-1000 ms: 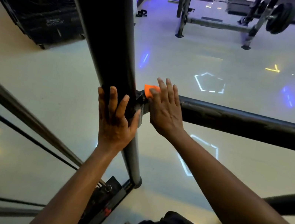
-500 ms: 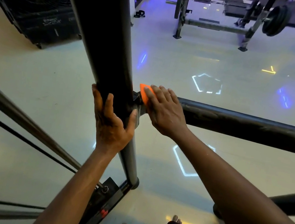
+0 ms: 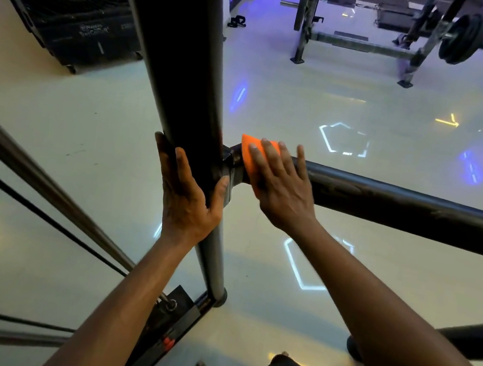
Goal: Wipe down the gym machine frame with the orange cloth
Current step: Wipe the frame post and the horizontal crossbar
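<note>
My left hand [image 3: 190, 193] grips the upright post [image 3: 184, 77]. My right hand [image 3: 281, 183], fingers flat, presses the orange cloth [image 3: 252, 156] onto the crossbar [image 3: 405, 210].

The orange cloth [image 3: 253, 159] is a bright, smooth piece folded to a pointed wedge, lying flat over the top of the frame's horizontal bar [image 3: 405, 210] right at its joint with the upright post [image 3: 190, 62]. Its tip points toward 11 o'clock, and much of it is covered (only the upper-left part shows). The gym machine frame is dark, round tubing with a dull sheen: the thick post rises toward 12 o'clock, and the bar runs off toward 3 o'clock.
</note>
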